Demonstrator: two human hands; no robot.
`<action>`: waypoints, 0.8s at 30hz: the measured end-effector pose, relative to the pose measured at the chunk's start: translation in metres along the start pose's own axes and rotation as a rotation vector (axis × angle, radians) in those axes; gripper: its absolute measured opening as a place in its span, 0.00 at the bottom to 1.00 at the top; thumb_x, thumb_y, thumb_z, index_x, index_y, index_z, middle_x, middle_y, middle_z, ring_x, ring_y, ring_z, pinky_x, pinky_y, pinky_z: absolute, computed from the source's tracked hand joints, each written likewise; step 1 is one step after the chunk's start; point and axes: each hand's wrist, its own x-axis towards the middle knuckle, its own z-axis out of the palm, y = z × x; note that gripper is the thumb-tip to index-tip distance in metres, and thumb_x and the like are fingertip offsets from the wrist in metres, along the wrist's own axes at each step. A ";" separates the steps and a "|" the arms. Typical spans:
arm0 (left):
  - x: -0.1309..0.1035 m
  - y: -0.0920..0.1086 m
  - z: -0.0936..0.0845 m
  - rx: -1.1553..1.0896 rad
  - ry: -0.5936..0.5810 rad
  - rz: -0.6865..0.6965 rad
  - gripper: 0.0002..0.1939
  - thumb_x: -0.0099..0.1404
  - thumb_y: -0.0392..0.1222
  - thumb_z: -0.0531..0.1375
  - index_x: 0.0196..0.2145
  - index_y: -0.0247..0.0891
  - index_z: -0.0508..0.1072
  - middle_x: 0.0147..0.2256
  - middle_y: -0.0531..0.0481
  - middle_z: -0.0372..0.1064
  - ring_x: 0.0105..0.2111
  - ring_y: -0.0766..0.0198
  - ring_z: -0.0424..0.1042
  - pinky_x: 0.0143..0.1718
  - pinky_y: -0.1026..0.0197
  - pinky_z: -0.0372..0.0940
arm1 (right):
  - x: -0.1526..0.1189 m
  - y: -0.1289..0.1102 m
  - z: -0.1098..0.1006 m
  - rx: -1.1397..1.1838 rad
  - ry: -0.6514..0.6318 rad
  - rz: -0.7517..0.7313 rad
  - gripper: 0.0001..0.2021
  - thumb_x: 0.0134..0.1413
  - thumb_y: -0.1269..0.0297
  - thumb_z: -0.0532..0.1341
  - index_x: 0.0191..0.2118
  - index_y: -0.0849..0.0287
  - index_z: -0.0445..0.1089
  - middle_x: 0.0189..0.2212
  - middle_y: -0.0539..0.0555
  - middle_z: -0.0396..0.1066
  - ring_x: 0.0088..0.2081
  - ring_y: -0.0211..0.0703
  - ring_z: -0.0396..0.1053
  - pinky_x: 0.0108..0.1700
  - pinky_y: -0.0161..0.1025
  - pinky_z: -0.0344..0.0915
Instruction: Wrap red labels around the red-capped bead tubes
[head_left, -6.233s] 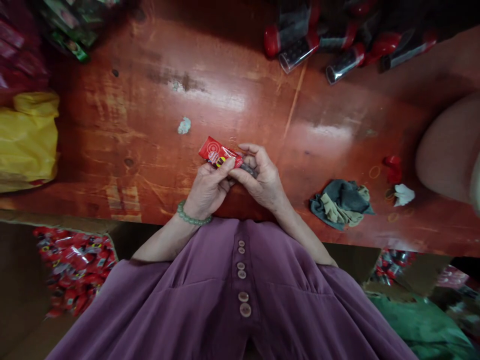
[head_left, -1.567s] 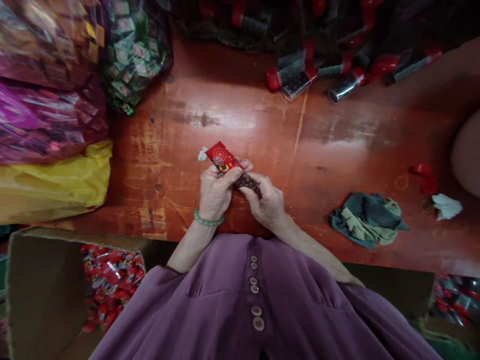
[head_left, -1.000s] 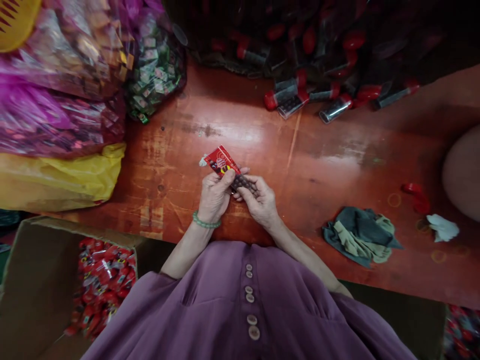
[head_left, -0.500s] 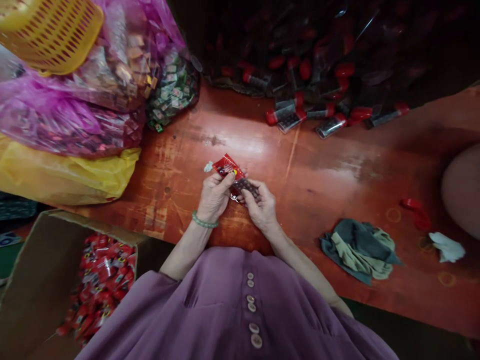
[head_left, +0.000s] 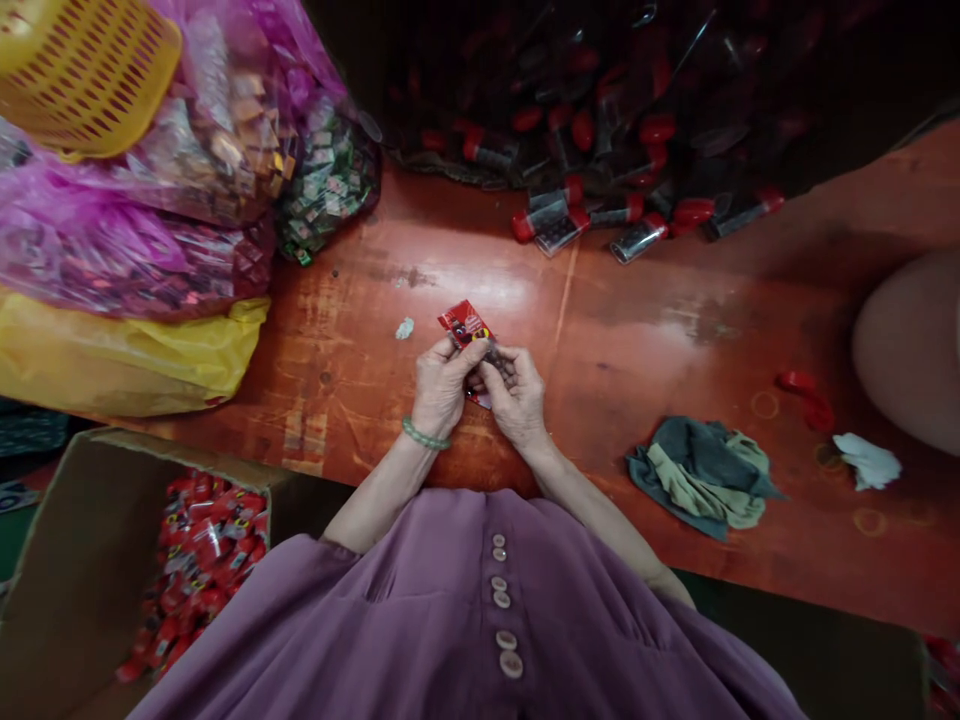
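Observation:
Above the table, close to my body, both hands meet around a small red printed wrapper (head_left: 466,319). My left hand (head_left: 442,388), with a green beaded bracelet at the wrist, pinches the wrapper between thumb and fingers. My right hand (head_left: 519,396) is closed on a small clear tube of dark round balls (head_left: 504,370), which lies against the wrapper. The thumbs almost touch and cover part of both things. A lower corner of the wrapper shows beneath the fingers.
A dark box of red-capped tubes (head_left: 637,240) spills onto the table at the back. Bulging bags (head_left: 135,350) and a yellow basket (head_left: 90,80) stand left. A carton (head_left: 75,540) holds red-wrapped tubes (head_left: 206,550). Crumpled cloth (head_left: 701,475) and tissue (head_left: 866,462) lie right.
My hands have drawn closer together, and the left thumb has shifted right across the wrapper toward the tube. The whole scene has slid slightly left as the camera turned.

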 end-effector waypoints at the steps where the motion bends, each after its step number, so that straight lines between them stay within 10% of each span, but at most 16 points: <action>1: 0.000 0.001 0.000 0.007 -0.014 -0.003 0.18 0.43 0.46 0.77 0.29 0.36 0.79 0.25 0.55 0.76 0.20 0.74 0.68 0.22 0.71 0.61 | 0.002 -0.001 0.000 0.055 -0.015 0.017 0.16 0.57 0.51 0.64 0.43 0.55 0.65 0.30 0.47 0.75 0.27 0.34 0.74 0.34 0.33 0.74; 12: -0.006 0.012 0.004 -0.032 -0.222 -0.062 0.24 0.52 0.59 0.71 0.34 0.36 0.76 0.34 0.47 0.79 0.16 0.73 0.63 0.15 0.67 0.55 | 0.012 -0.014 -0.010 0.253 -0.240 0.140 0.22 0.48 0.51 0.71 0.44 0.53 0.65 0.28 0.44 0.75 0.23 0.32 0.72 0.27 0.30 0.71; 24: -0.024 0.006 0.002 0.025 -0.238 -0.045 0.23 0.48 0.58 0.74 0.27 0.33 0.78 0.25 0.51 0.73 0.27 0.68 0.70 0.33 0.64 0.66 | 0.012 -0.020 -0.016 0.108 -0.125 -0.016 0.22 0.35 0.53 0.77 0.24 0.56 0.64 0.28 0.44 0.70 0.24 0.32 0.68 0.27 0.32 0.69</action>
